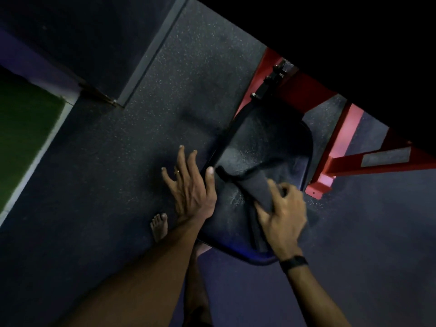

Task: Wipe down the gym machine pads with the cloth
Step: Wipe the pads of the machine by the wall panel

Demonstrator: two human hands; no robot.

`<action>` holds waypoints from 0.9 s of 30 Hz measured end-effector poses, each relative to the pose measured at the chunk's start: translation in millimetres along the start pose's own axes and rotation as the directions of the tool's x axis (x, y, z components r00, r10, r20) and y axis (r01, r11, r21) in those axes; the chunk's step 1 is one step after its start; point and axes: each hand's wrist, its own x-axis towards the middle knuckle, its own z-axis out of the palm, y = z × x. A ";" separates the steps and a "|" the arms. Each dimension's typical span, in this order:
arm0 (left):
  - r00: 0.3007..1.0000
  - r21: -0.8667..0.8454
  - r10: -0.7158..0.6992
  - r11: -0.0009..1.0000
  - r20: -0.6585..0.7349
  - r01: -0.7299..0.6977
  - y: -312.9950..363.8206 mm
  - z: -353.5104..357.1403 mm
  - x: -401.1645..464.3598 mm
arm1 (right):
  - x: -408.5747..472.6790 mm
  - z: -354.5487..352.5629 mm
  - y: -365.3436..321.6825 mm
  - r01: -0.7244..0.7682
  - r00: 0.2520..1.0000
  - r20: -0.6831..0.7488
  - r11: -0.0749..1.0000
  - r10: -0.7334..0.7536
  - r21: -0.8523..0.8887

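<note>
- Green mat far left, white strip along its edge, dark speckled floor beside it.
- Bare foot on floor, just left of the pad.
- Left hand: fingers straight and spread, ring on one finger, thumb lying at the pad's left edge; holds nothing.
- Pad: black seat pad, tilted, centre-right, fine wet speckles on top.
- Cloth: dark grey, lying on the pad, bunched at the near end.
- Right hand: fingers curled, gripping the cloth's bunched end against the pad; black band on wrist.
- Red frame behind and right of the pad; foot plate on floor.
</note>
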 end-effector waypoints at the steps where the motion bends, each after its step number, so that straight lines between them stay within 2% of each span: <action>1: 1.000 -0.007 -0.006 1.000 0.002 0.006 -0.2 -0.5 0.2 | 7.2 -0.7 12.5 -0.065 0.997 -0.040 0.998 0.065 0.011; 4: 1.000 -0.018 -0.015 1.000 -0.001 0.015 -0.8 -0.4 0.4 | 62.0 3.1 28.4 -0.252 0.958 -0.134 0.967 0.253 0.030; 7: 1.000 -0.017 -0.010 1.000 -0.013 0.010 -0.9 1.0 0.1 | 132.3 10.3 11.9 -0.354 0.925 -0.149 0.935 0.349 -0.007; 9: 1.000 -0.015 -0.010 1.000 -0.022 0.010 -1.3 1.7 -0.6 | 160.3 17.1 -11.1 -0.326 0.936 -0.154 0.945 0.318 -0.029; 13: 0.999 -0.011 0.004 1.000 -0.044 -0.005 -1.3 3.0 -0.6 | 162.9 28.1 -54.3 0.009 0.997 -0.073 0.991 -0.019 -0.137; 15: 0.999 -0.014 0.010 1.000 -0.053 -0.011 -0.9 3.6 -0.7 | 167.8 30.4 -60.0 0.092 0.993 -0.052 0.981 -0.102 -0.170; 18: 0.997 -0.016 0.029 0.999 -0.077 -0.031 -1.9 5.0 -1.3 | 192.1 32.8 -66.7 0.014 0.995 -0.092 0.975 -0.034 -0.220; 22: 0.996 -0.042 0.030 0.999 -0.081 -0.033 -3.3 5.5 -0.8 | 216.7 38.8 -89.6 -0.109 0.994 -0.021 0.951 0.108 -0.290; 25: 0.993 -0.091 0.071 0.993 -0.094 -0.080 -2.7 2.9 -2.2 | 202.8 40.0 -98.9 -0.138 0.987 0.034 0.928 0.160 -0.345; 27: 0.989 -0.199 0.061 0.976 -0.134 -0.088 -2.2 1.9 -2.7 | 183.2 38.2 -108.4 -0.122 0.990 0.029 0.926 0.141 -0.357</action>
